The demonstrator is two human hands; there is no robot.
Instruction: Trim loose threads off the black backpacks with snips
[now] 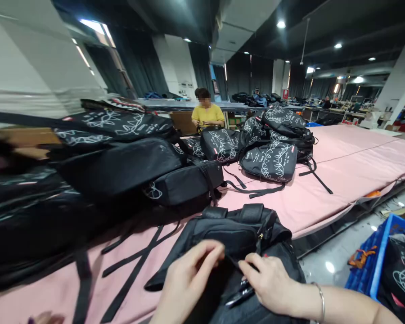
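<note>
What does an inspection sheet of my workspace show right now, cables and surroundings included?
Surface: pink cloth, loose straps across it
Job's things: near black backpack at both hands
Clutter: black backpacks heaped at left; white-patterned backpacks beyond
Hands: left hand and right hand have fingers at the near backpack; exact grips unclear
Cables: nothing seen
Surroundings: person in yellow top beyond; another hand, blurred, bottom left; blue crate at right

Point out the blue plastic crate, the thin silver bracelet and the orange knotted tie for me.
Blue plastic crate (pixel 363 280): head view, on its side wall.
Thin silver bracelet (pixel 322 300): head view, on its curved band.
Orange knotted tie (pixel 362 257): head view, near its middle.
</note>
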